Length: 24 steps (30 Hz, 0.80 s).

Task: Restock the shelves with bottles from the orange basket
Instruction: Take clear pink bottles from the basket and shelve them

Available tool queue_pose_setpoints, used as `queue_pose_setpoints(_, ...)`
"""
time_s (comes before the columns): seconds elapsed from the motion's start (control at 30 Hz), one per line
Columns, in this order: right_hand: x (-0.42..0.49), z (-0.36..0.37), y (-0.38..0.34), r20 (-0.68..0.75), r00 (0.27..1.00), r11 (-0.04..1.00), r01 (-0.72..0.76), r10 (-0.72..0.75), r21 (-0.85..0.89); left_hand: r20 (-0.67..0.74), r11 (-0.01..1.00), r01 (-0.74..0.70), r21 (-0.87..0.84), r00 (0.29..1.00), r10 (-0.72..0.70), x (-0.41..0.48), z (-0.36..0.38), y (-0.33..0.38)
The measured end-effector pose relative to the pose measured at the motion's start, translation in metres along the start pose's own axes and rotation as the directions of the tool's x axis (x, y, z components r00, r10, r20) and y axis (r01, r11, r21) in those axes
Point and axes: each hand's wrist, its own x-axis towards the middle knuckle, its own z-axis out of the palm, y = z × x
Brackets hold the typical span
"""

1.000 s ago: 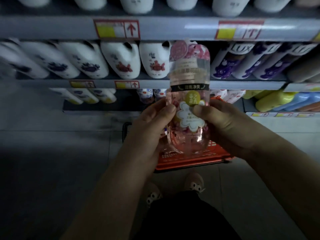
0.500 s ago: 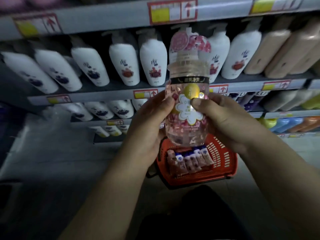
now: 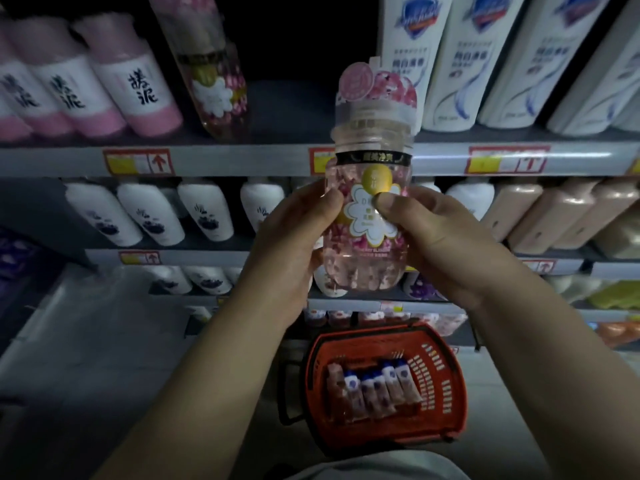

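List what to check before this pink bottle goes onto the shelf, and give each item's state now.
1. Grip: left hand and right hand both hold the pink bottle: ok.
2. Bottle upright, cap on top: ok.
3. Free gap on the shelf ahead: ok.
4. Right spot: a matching bottle stands left of the gap, white bottles to its right: ok.
5. Depth behind the gap: too dark, cannot tell.
6. More stock in the orange basket: ok.
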Motion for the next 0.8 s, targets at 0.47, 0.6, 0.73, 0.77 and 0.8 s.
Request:
queue_pose_setpoints(0.47,0.074,0.035,-0.054,-0.001,0.978,0.974,0.209,-0.21,-0.084,-0.038,0.937,-0.298,0.183,0.95,0.309,0.062,-0.034,0.069)
queue_pose_setpoints(0.6,0.102,0.055,-0.058,-0.077,0.938,0.933,0.324,-0.338,-0.154,-0.065,0.875,-0.376,0.305,0.909,0.413,0.084,-0.049,0.086)
queue_pose_setpoints(0.73,0.13,0.068,-0.057,-0.164,0.905,0.913,0.36,-0.392,-0.194,-0.037,0.846,-0.4,0.353,0.897,0.44,0.105,-0.058,0.091)
queue_pose_setpoints(0.77,0.136,0.07,-0.058,-0.185,0.898,0.91,0.363,-0.399,-0.201,-0.018,0.845,-0.4,0.355,0.901,0.434,0.109,-0.058,0.091)
queue_pose_setpoints(0.8,0.141,0.07,-0.058,-0.202,0.891,0.906,0.367,-0.407,-0.211,0.001,0.844,-0.397,0.361,0.905,0.425,0.113,-0.059,0.089)
